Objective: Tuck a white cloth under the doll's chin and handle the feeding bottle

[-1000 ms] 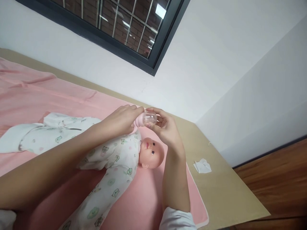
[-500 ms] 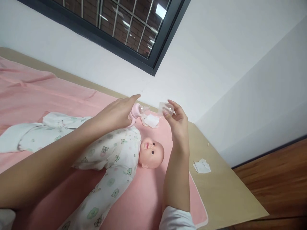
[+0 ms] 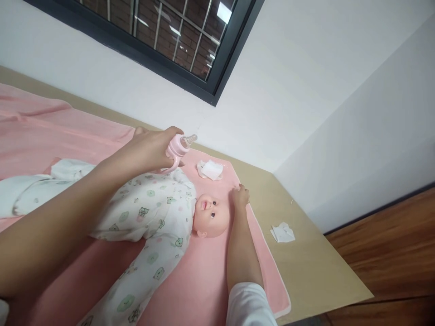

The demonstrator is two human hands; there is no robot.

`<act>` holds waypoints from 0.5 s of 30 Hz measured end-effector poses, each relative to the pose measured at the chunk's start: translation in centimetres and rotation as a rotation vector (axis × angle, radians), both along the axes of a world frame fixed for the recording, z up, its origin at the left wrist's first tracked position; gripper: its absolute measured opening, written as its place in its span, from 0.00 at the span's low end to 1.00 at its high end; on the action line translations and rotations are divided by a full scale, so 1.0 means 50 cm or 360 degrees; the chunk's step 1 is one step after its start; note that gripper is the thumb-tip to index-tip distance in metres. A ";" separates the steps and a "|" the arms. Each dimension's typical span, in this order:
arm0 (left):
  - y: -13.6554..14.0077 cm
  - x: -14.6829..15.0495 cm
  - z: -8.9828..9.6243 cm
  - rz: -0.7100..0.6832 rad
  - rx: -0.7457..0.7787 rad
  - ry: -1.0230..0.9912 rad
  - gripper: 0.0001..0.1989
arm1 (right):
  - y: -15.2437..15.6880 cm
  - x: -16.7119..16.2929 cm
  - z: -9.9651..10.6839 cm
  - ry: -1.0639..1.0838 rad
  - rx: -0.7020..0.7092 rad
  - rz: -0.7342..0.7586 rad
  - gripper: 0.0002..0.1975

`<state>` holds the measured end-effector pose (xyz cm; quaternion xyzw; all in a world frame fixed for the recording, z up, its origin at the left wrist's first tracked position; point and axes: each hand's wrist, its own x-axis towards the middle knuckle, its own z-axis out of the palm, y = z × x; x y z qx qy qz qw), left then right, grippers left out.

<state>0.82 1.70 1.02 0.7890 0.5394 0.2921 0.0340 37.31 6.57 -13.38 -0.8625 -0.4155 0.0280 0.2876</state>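
My left hand (image 3: 154, 147) is wrapped round a pink baby bottle (image 3: 176, 147) with side handles. Its clear teat is uncovered and tilts up to the right. Beyond the doll's head, my right hand (image 3: 241, 196) is low at the pink blanket's edge with its fingers curled. The clear bottle cap is mostly hidden by that hand; only a faint pale edge seems to show at the fingers. The baby doll (image 3: 211, 215) lies on its back between my arms, in a white patterned suit (image 3: 159, 217), its head to the right.
A crumpled white tissue (image 3: 212, 170) lies on the pink blanket (image 3: 197, 276) above the doll's head. Another white tissue (image 3: 283, 232) is on the tan tabletop (image 3: 306, 271) at right. A white wall (image 3: 244, 122) with a dark-framed window (image 3: 212, 88) rises behind the table.
My right hand has gone down from the air to the blanket's edge with the cap. My left hand has drawn the bottle left and tilted its teat further up.
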 end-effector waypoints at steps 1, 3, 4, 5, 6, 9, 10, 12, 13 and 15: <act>0.000 -0.005 0.002 0.0020 -0.0025 -0.0013 0.28 | 0.000 0.001 -0.006 0.0012 0.0007 -0.0004 0.26; -0.003 -0.017 0.006 0.0051 -0.0043 -0.0064 0.26 | 0.004 0.004 -0.015 0.0031 0.0023 -0.0008 0.28; -0.005 -0.024 0.009 0.0078 -0.0039 -0.0104 0.26 | 0.008 0.005 -0.018 0.0042 0.0034 -0.0009 0.30; -0.007 -0.030 0.012 0.0114 -0.0030 -0.0148 0.28 | 0.011 0.006 -0.020 0.0054 0.0049 -0.0010 0.31; -0.008 -0.036 0.014 0.0146 -0.0018 -0.0187 0.29 | 0.014 0.007 -0.022 0.0066 0.0065 -0.0014 0.32; -0.005 -0.041 0.018 0.0198 -0.0003 -0.0304 0.30 | 0.018 0.010 -0.027 0.0111 0.0120 -0.0019 0.31; 0.000 -0.040 0.017 0.0217 -0.0017 -0.0345 0.28 | 0.018 0.012 -0.027 0.0126 0.0137 -0.0018 0.30; 0.020 -0.039 0.008 0.0280 -0.0065 -0.0413 0.24 | 0.017 0.014 -0.028 0.0156 0.0168 -0.0016 0.30; 0.033 -0.041 0.000 0.0321 -0.0091 -0.0414 0.22 | 0.017 0.015 -0.029 0.0173 0.0181 -0.0015 0.30; 0.063 -0.051 -0.022 0.0338 -0.0094 -0.0372 0.21 | 0.015 0.017 -0.029 0.0206 0.0203 -0.0017 0.30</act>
